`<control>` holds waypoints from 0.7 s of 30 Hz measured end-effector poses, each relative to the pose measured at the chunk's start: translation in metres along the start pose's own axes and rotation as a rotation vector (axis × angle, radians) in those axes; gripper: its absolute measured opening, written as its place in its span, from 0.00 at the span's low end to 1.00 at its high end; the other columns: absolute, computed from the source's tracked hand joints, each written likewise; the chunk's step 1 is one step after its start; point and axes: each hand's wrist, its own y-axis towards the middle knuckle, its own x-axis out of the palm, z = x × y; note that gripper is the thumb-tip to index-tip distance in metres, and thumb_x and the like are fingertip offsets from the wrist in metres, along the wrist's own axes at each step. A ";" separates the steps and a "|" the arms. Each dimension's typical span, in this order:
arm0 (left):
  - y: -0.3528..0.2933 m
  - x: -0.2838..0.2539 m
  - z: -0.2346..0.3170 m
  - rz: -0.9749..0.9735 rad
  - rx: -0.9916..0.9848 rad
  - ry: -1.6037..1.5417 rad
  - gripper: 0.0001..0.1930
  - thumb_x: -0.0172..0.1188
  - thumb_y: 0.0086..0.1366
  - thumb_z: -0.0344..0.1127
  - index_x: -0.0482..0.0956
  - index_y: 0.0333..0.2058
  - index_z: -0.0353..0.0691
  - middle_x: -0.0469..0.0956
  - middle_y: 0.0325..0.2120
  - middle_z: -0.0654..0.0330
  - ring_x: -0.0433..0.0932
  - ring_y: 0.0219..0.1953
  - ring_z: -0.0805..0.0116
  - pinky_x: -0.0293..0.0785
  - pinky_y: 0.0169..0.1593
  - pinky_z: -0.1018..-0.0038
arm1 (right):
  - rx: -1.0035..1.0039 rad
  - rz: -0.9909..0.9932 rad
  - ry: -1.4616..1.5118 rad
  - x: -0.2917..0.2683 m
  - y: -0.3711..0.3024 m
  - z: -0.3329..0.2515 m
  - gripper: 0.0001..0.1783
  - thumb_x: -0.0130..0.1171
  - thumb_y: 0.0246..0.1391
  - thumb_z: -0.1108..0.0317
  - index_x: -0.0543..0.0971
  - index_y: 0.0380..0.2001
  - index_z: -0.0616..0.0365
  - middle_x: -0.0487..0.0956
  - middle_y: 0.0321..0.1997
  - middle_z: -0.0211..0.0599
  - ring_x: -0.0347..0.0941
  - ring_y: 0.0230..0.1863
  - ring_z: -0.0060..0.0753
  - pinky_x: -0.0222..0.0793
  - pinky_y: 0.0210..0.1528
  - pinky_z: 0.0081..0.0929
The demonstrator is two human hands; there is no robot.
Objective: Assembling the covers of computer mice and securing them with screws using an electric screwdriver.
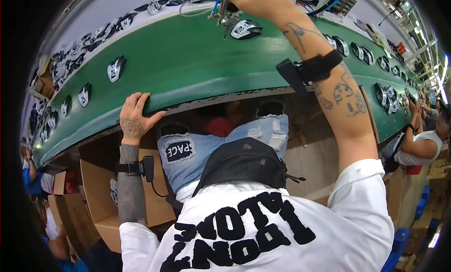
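My right hand (pixel 263 2) reaches up to the top edge of the view, where part of it is cut off. Its fingers close around a dark upright tool with a metal nozzle (pixel 226 21) and a blue hose; it looks like a powered screwdriver. Just right of the nozzle, on the green conveyor belt (pixel 178 56), lies a silver-and-black computer mouse (pixel 246 29). My left hand (pixel 136 116) holds nothing; it rests at the belt's near edge with thumb and fingers apart. Another mouse (pixel 116 68) sits on the belt beyond it.
More mice (pixel 84 94) are spaced along the belt on both sides. Many mouse parts (pixel 101 32) line the far white ledge. An open cardboard box (pixel 101 187) stands below the belt at left. Co-workers, one in a white sleeveless top (pixel 418 150), are at both sides.
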 end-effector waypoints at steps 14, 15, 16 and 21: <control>0.007 -0.017 0.036 0.048 -0.060 0.049 0.25 0.68 0.49 0.55 0.80 0.39 0.42 0.76 0.38 0.52 0.75 0.40 0.52 0.74 0.43 0.64 | -0.055 0.255 0.048 0.044 -0.039 0.015 0.28 0.60 0.41 0.63 0.75 0.49 0.54 0.67 0.53 0.67 0.67 0.52 0.61 0.63 0.56 0.43; 0.004 -0.022 0.035 0.080 -0.086 0.003 0.25 0.69 0.46 0.58 0.81 0.34 0.42 0.77 0.35 0.54 0.77 0.37 0.53 0.75 0.40 0.64 | -0.031 0.227 0.187 0.029 -0.041 0.005 0.27 0.59 0.42 0.64 0.74 0.50 0.54 0.67 0.54 0.65 0.67 0.51 0.59 0.64 0.53 0.43; 0.004 -0.019 0.036 0.078 -0.079 -0.004 0.26 0.69 0.46 0.58 0.81 0.35 0.42 0.76 0.35 0.53 0.76 0.37 0.52 0.75 0.41 0.63 | -0.045 0.163 0.215 0.010 -0.047 0.008 0.29 0.59 0.43 0.65 0.71 0.53 0.51 0.66 0.54 0.66 0.68 0.49 0.59 0.65 0.52 0.43; -0.003 -0.045 0.022 -0.193 -0.203 -0.068 0.26 0.70 0.48 0.54 0.80 0.38 0.40 0.74 0.35 0.51 0.74 0.39 0.51 0.73 0.44 0.61 | -0.016 0.165 0.211 0.034 -0.057 0.010 0.33 0.60 0.43 0.62 0.68 0.56 0.46 0.67 0.54 0.63 0.66 0.54 0.59 0.65 0.52 0.44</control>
